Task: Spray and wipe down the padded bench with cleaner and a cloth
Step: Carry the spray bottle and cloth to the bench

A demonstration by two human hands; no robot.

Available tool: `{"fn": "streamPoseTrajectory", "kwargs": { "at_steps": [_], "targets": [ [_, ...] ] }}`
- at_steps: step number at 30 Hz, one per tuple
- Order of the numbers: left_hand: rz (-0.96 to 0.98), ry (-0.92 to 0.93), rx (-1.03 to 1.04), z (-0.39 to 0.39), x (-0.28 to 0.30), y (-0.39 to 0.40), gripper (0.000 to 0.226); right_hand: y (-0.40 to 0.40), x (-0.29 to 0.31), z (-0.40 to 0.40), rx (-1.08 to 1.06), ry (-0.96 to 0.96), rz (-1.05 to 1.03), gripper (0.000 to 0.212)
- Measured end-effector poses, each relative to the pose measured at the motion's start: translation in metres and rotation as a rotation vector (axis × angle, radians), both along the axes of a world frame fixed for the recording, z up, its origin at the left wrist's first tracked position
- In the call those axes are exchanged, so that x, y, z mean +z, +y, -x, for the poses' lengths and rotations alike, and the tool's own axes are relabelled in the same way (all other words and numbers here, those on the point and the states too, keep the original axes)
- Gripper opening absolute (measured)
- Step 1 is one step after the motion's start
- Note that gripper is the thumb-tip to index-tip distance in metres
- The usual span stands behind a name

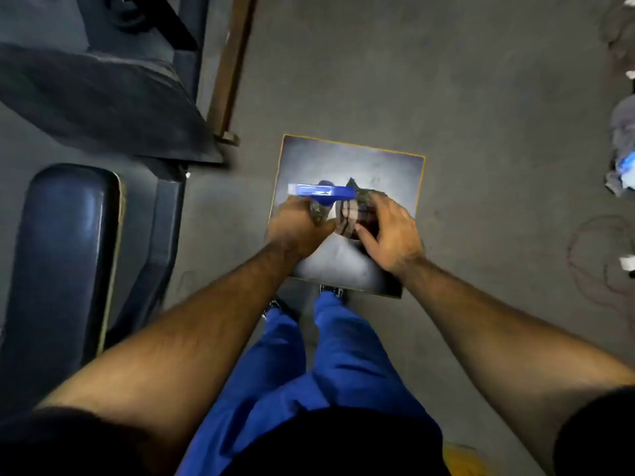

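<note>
A spray bottle with a blue trigger head point(323, 192) sits in the grip of my left hand point(297, 223), its nozzle pointing left. My right hand point(390, 231) holds a dark striped cloth point(354, 218) bunched right beside the bottle. Both hands hover over a grey square board point(385, 173) with a yellow edge lying on the floor. The padded bench point(65, 249), dark blue and rounded, runs along the left side of the view, apart from both hands. The bottle's body is mostly hidden by my fingers.
A dark angled pad point(103, 108) and metal frame point(230, 67) of gym equipment stand at the upper left. Rags or bags point(623, 132) lie at the right edge, with a coiled cable point(598, 259) on the concrete floor. My blue-trousered legs point(309, 355) are below.
</note>
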State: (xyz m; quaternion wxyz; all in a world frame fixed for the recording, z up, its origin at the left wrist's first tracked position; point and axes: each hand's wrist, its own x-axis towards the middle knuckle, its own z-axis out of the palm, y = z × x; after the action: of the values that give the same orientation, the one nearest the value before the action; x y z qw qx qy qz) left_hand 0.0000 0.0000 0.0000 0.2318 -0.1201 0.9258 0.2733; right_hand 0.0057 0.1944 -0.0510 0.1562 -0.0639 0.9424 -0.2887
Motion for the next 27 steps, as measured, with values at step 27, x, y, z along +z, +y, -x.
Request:
{"fn": "streamPoseTrajectory", "kwargs": {
  "at_steps": [27],
  "targets": [
    [-0.098,0.144,0.452,-0.017,-0.023,-0.042,0.026,-0.058,-0.019,0.009,-0.225,-0.264,0.14,0.034]
  ]
}}
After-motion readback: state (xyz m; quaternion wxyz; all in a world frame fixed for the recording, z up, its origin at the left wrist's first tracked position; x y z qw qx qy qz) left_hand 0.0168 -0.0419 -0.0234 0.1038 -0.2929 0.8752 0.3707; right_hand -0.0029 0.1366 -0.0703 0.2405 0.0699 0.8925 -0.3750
